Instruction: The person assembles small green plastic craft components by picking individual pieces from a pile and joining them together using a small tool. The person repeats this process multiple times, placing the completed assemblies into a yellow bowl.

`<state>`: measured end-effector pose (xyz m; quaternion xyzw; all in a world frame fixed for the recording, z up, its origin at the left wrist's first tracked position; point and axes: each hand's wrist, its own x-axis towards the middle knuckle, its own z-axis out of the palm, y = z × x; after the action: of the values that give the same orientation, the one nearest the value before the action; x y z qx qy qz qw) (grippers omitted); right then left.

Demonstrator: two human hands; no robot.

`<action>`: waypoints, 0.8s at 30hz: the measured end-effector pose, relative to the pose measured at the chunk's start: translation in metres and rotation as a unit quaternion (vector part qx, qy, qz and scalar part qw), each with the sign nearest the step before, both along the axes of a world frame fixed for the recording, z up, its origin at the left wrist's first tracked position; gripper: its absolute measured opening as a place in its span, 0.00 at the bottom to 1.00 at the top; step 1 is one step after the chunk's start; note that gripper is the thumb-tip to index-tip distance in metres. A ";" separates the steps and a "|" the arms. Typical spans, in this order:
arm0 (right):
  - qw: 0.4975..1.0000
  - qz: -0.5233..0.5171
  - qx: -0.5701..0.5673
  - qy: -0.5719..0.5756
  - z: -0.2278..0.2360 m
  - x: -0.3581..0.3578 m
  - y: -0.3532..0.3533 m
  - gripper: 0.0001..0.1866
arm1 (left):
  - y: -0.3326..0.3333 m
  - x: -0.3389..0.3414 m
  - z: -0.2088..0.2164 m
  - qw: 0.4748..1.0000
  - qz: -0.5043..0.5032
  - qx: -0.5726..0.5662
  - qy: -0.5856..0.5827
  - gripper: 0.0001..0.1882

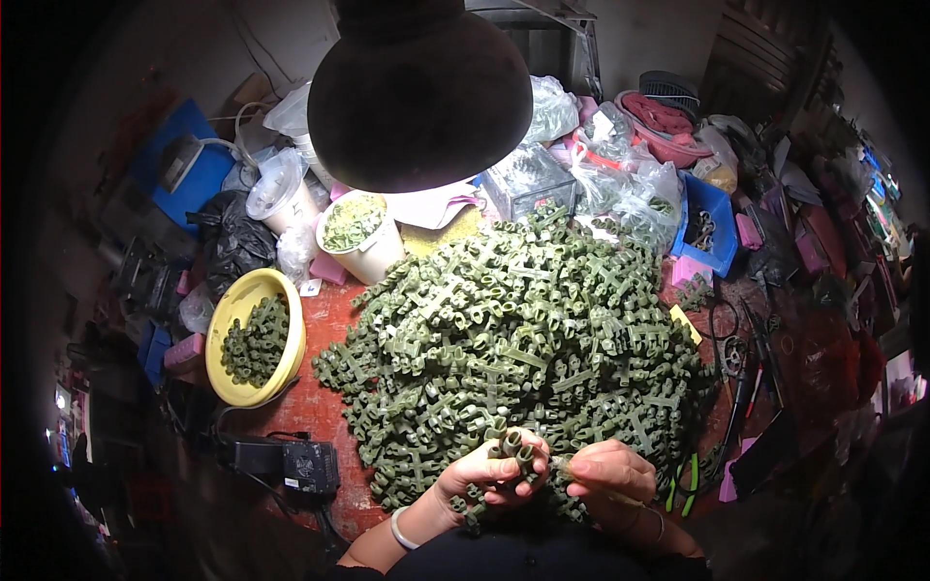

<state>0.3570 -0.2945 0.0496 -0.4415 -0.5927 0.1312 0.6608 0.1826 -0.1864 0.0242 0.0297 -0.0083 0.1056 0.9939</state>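
My left hand [475, 472] is closed around a dark green tubular piece [525, 457], whose open round ends point up between the fingers. Close beside it on the right, my right hand [615, 472] is pinched, its fingertips almost at the piece. A thin pale stick-like thing shows under the right hand, but what the fingertips grip is too small to make out. Both hands are at the near edge of a large heap of similar green pieces [523, 334], many joined in clusters with flat strips.
Left of the heap are a yellow bowl [215, 360] of green pieces, a white bucket [376, 261] and a black electrical box [311, 468]. At right lie green-handled pliers [692, 486], scissors [734, 356] and a blue bin [715, 259]. A dark lamp [417, 107] hangs overhead.
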 end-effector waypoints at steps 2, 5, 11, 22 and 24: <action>1.000 0.000 -0.005 -0.001 0.002 0.001 -0.001 0.15 | 0.000 0.000 0.001 1.000 -0.004 -0.007 0.005 0.16; 1.000 -0.015 -0.012 -0.021 0.004 0.006 0.001 0.16 | 0.004 0.005 0.004 0.997 -0.021 0.027 0.067 0.17; 0.973 -0.178 -0.140 0.051 0.035 0.026 -0.022 0.14 | 0.019 -0.011 -0.002 0.944 0.093 0.290 0.126 0.18; 0.640 -0.547 -0.437 -0.316 -0.016 0.138 -0.065 0.22 | 0.007 -0.005 0.041 0.871 0.198 0.300 0.333 0.13; 0.642 -0.539 -0.481 -0.257 -0.020 0.150 -0.074 0.25 | 0.020 -0.008 0.037 0.898 0.130 0.308 0.287 0.14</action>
<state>0.5072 -0.3688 0.0293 -0.9544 -0.2493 -0.0997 0.1304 0.1742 -0.1667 0.0608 0.3643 0.2491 0.2129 0.8717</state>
